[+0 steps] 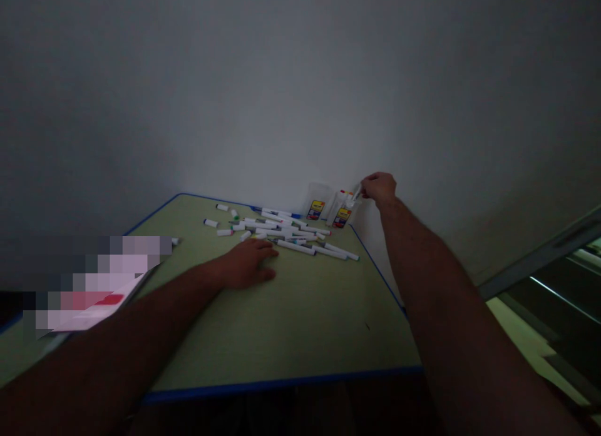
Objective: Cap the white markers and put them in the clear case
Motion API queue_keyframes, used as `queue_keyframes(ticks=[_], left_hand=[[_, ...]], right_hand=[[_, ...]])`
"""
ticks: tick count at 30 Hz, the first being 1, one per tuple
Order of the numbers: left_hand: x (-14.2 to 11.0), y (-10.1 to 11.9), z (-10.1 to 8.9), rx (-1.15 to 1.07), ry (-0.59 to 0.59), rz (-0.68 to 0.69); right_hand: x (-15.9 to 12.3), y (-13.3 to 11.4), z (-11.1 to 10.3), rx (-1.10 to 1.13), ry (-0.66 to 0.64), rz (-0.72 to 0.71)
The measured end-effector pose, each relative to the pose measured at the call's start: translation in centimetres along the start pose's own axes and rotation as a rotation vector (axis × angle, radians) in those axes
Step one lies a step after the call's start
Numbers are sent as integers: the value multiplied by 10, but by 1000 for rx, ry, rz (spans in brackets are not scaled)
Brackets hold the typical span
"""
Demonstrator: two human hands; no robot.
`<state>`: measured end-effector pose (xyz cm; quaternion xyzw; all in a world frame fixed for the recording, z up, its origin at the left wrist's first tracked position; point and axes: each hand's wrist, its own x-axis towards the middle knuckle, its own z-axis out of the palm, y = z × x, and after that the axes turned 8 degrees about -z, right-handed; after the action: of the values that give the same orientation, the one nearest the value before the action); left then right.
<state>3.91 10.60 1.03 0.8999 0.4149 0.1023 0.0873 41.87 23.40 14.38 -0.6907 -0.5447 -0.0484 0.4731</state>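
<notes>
Several white markers [282,231] with coloured caps lie scattered on a green table [291,323] with a blue edge. My left hand [248,263] rests flat on the table, fingers stretched out, its fingertips at the near side of the marker pile. My right hand [379,187] reaches to the far right corner, fingers pinched on a white marker [355,193] held over a clear plastic marker case [344,209]. A second clear case [317,202] with a yellow label stands beside it against the wall.
A white and red paper sheet [94,301] lies at the table's left side, partly blurred out. A grey wall rises right behind the table. To the right of the table is a drop to the floor and a metal rail [539,258].
</notes>
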Motion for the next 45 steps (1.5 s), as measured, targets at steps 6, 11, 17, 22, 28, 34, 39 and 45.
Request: queue_keyframes(ticks=[6,11,17,22,28,34,39,45], left_hand=[[-1,-1,0,-16,3,7],[-1,0,-1,-11,-10,-12],[0,-1,1,-9,2,-2],[0,-2,2,-16,14,5],[-1,-2,1,-15,18,16],[0,-3,3,-18,17,2],[0,-4,4,-16,16,9],[1,-3,3,-14,16,7]], right_hand=[[5,11,11,-144,-58,-53],[4,18,14,-303,-58,-162],[1,24,16,-328,-132,-164],[-1,26,18,-343,-154,-175],[-2,28,18,-314,-180,-155],[1,31,21,-298,-173,-132],[4,32,21,-312,-194,-130],[3,28,20,-370,-213,-161]])
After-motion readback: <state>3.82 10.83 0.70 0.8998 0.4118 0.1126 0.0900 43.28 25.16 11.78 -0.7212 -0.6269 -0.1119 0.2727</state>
